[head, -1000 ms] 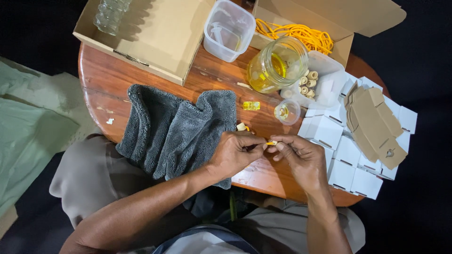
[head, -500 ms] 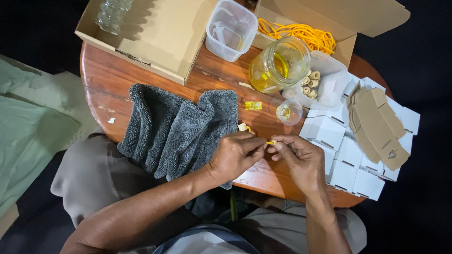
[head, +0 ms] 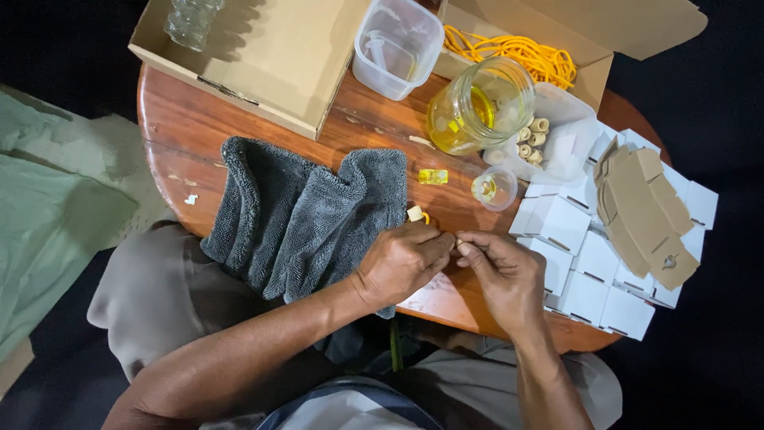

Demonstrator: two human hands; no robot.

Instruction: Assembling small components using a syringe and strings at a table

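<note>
- A pale green cloth is seen on the floor at the far left, beside the round wooden table.
- An open cardboard box is placed at the table's upper left, with clear glass vials gathered in its far corner.
- A grey microfibre towel is spread in folds over the near edge of the table.
- The left hand is rested on the right border of the towel; its fingers are curled and pinched, with the right hand's, on a tiny object that is mostly hidden between the fingertips.
- A small capped vial is seen just above the left hand, and a small yellow bottle lies farther up on the wood.
- A clear plastic tub stands behind, next to a glass jar of yellow liquid.
- A small round clear lid lies below the jar.
- The right hand is met fingertip to fingertip with the left, its fingers closed on the same tiny object over the table's near edge.
- A coil of yellow cord lies in a second open cardboard box.
- Small corks are held in a clear tray.
- White folded cartons are clustered at the right, with flat brown card cut-outs laid over them.
</note>
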